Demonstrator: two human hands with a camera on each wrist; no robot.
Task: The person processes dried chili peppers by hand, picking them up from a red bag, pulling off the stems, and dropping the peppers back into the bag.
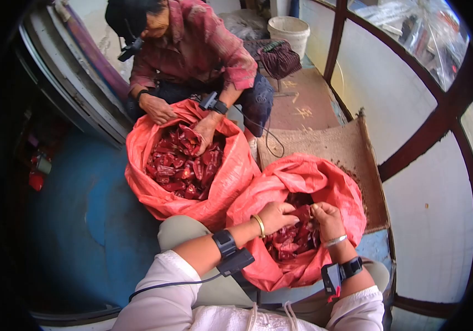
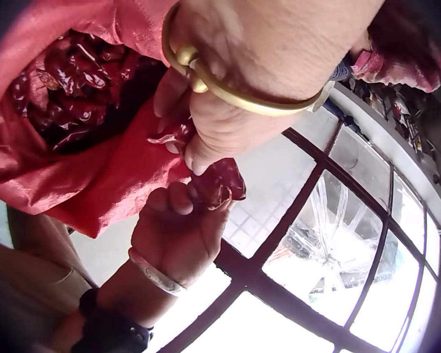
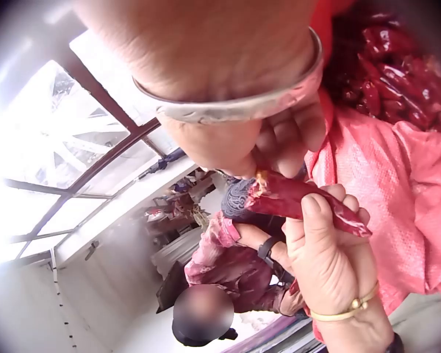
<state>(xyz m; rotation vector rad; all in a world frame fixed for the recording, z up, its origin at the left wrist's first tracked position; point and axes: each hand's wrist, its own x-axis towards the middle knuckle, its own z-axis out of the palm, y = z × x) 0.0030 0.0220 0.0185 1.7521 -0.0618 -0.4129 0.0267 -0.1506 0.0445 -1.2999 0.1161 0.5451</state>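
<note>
Holding one red pepper (image 3: 283, 197) above the mouth of the near sack (image 1: 348, 190), you have both hands on it, close together. Your left hand (image 3: 331, 265) grips its body between thumb and fingers; your right hand (image 1: 329, 219) pinches it near the ragged, paler end.

Judging by the creased, glossy skin, it should be very light, thin-walled and rather leathery, somewhat slick, and apt to split or shed bits at that ragged end. A light grip along the body, thumb flat on one side, should hold it best; squeezing hard could crush the wall. Pinch the end only at its edge.

Below, more peppers (image 1: 287, 244) fill the near sack. Beyond it, touching, stands the far sack (image 1: 236, 171), also full of peppers, with another person (image 1: 192, 52) leaning over it and reaching in. Beside them lies a mat (image 1: 319, 144); a bucket (image 1: 290, 34) stands farther back.
</note>
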